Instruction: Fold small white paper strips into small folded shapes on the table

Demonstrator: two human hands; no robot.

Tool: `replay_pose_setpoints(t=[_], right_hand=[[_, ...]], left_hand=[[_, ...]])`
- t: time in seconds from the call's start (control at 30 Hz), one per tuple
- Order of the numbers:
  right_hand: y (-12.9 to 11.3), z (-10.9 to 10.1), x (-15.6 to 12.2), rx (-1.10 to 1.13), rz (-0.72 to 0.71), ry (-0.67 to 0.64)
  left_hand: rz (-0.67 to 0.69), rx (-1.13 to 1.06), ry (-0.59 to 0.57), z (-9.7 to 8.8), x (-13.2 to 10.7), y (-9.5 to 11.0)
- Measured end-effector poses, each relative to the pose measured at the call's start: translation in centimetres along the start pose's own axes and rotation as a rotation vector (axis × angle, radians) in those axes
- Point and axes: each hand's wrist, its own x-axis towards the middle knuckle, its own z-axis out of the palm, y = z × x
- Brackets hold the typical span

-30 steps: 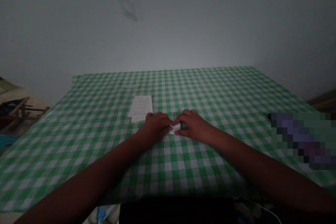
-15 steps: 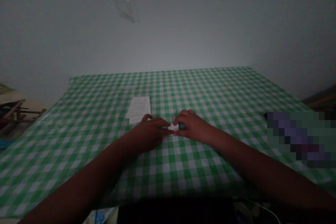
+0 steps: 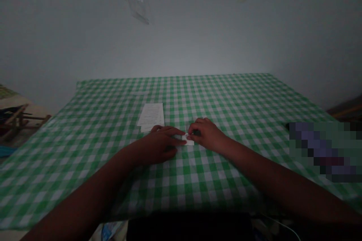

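A small piece of white paper (image 3: pixel 190 142) lies on the checked cloth between my two hands, apparently folded. My left hand (image 3: pixel 164 144) rests at its left side, with the outstretched forefinger and thumb holding that edge down. At the paper's upper right, my right hand (image 3: pixel 206 133) has its thumb and fingertips pinched together on the paper; the other fingers curl in. Just beyond my left hand are several printed sheets (image 3: pixel 152 113), loosely stacked, their near edge partly covered by the fingers.
A green-and-white checked cloth (image 3: pixel 226 98) covers the table, which stands against a pale wall (image 3: pixel 181 45). Toward the right edge lies a blurred-out item (image 3: pixel 319 147). Clear plastic (image 3: pixel 137 2) hangs on the wall. Left of the table is a wooden frame (image 3: pixel 17 120).
The thumb and forefinger of my left hand have spread apart. My right fingers have drawn together at the paper's upper edge, and more of its white surface shows. The view has shifted slightly.
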Motion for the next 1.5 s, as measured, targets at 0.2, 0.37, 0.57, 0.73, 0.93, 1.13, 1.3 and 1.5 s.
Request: replay_pose_setpoints(t=[0.2,0.37,0.57,0.73,0.93,1.13,1.3,1.5], right_hand=[[1.0,-1.0,0.6,0.091,0.044,-0.047],[0.8,-1.0,0.7,0.065,0.047,-0.029],[0.5,-0.1,0.5,-0.041,0.067,0.021],[0.8,-0.3,0.5,-0.034,0.063,-0.009],[0.7,-1.1,0.2,-0.001,0.005,-0.031],[0.3,-1.1,0.1,-0.031,-0.124,-0.074],[-0.1,-1.3,0.1,-0.041,-0.154,-0.104],[-0.5,-1.4,-0.2,-0.053,-0.182,-0.106]], left_hand=[[0.023,-0.045,0.018,-0.2,-0.2,-0.1],[0.014,-0.035,0.03,-0.1,-0.1,0.0],[-0.007,-0.033,0.069,0.2,0.0,0.2],[-0.006,-0.031,0.046,0.2,0.0,0.2],[0.038,0.029,0.067,0.6,0.4,0.0],[0.035,0.142,0.185,1.7,1.8,0.0],[-0.019,0.187,0.239,2.1,2.1,0.0],[-0.053,0.202,0.23,2.2,2.3,-0.5]])
